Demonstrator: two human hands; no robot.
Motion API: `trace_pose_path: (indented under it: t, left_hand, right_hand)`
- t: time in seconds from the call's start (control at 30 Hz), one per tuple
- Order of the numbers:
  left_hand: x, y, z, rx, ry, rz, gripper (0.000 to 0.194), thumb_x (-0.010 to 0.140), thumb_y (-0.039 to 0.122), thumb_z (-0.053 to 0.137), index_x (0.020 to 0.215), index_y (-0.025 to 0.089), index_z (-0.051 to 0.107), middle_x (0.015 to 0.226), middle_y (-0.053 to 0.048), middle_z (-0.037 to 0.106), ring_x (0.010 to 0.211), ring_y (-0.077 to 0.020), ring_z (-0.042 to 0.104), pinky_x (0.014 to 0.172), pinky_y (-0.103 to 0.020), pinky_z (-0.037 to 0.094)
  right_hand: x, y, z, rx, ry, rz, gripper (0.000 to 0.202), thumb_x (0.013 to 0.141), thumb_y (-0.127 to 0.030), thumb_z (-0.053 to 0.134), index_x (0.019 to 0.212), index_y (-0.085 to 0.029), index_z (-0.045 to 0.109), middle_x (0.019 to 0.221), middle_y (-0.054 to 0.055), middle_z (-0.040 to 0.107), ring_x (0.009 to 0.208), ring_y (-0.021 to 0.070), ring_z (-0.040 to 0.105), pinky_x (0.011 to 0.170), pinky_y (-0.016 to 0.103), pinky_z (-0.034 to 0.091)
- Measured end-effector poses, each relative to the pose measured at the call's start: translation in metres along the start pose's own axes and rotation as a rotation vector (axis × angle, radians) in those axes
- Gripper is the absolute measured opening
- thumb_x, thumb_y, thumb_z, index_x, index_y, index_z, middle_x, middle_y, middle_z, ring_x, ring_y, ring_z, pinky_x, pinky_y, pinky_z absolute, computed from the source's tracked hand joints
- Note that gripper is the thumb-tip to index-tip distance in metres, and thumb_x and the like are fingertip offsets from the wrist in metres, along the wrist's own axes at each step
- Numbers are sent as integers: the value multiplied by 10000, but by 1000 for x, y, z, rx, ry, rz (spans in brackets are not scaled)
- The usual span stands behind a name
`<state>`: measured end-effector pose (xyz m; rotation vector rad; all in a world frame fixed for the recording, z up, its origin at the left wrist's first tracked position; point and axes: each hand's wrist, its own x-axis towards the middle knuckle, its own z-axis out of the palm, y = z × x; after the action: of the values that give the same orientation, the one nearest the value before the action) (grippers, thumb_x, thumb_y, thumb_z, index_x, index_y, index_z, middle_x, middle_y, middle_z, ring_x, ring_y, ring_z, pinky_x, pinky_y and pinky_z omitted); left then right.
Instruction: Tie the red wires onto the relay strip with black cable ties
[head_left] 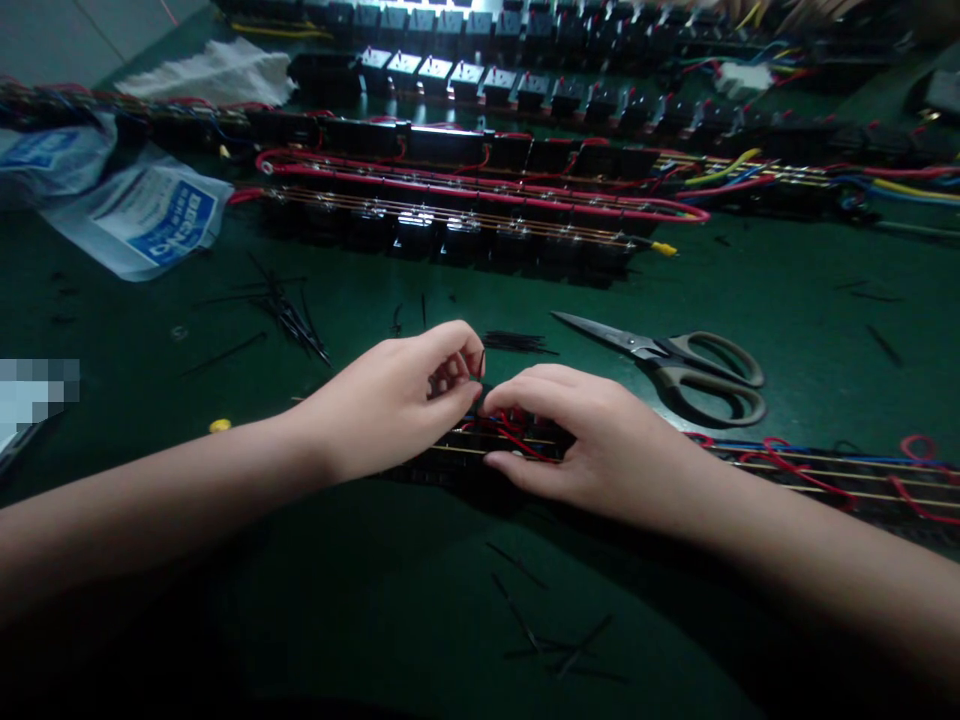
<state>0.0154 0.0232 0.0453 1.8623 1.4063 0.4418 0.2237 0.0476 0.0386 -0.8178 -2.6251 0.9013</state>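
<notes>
While the left hand [405, 390] pinches one tie [482, 362], the right hand [609, 440] gapes over assembly.

On the left of the green desk [832, 370], toward the far side, there lies a plastic bag [105, 225] with blue print, and a second bag [79, 170] is just beside it. Behind them is a crumpled white sheet [217, 75]. A small yellow piece [220, 426] lies nearer, at left, and a white connector [742, 77] is at far right.
</notes>
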Motion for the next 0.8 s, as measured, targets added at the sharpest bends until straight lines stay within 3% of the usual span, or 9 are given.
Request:
trace_pose_path:
  t: [0.23,0.33,0.47,0.6,0.7,0.8]
  left_hand:
    - [-10,-2,10,226,266,248,203,874,152,524,1068,193,482,910,-4,588,786,-128,568,707,-261,464]
    - [-14,-3,11,335,282,428,155,908,159,509,1062,174,515,922,-32,604,834,-148,571,728,-280,465]
    - [-18,-2,12,533,218,749,95,932,171,502,948,185,595,837,-39,623,788,-169,561,710,-321,459]
    - [-27,6,26,666,-20,1076,156,927,159,527,877,193,671,711,-6,582,651,-148,512,617,-340,426]
    - [-35,11,38,607,-143,1077,255,948,176,500,1137,177,671,965,-35,688,740,-149,564,630,-346,459]
    - [-40,13,46,572,-236,1040,348,975,216,477,1300,270,591,1283,-8,647,926,-151,613,694,-331,492]
  right_hand:
    - [1,-1,-1,3,-21,14,186,800,-248,700,965,-169,666,913,58,695,824,203,635,722,317,489]
    - [1,0,0,-4,-16,6,169,791,-249,709,931,-176,647,878,47,676,783,193,616,675,301,464]
    - [0,3,2,5,6,-16,129,818,-260,681,914,-186,637,879,40,676,808,196,613,678,297,450]
    - [-1,2,2,19,-15,4,143,823,-238,669,954,-179,655,914,44,683,836,194,612,697,296,453]
    - [-1,1,2,7,-18,19,166,812,-239,690,964,-180,659,915,41,678,835,193,605,692,294,450]
    - [0,0,1,7,-22,22,178,812,-250,702,969,-180,656,910,35,672,819,186,597,682,293,450]
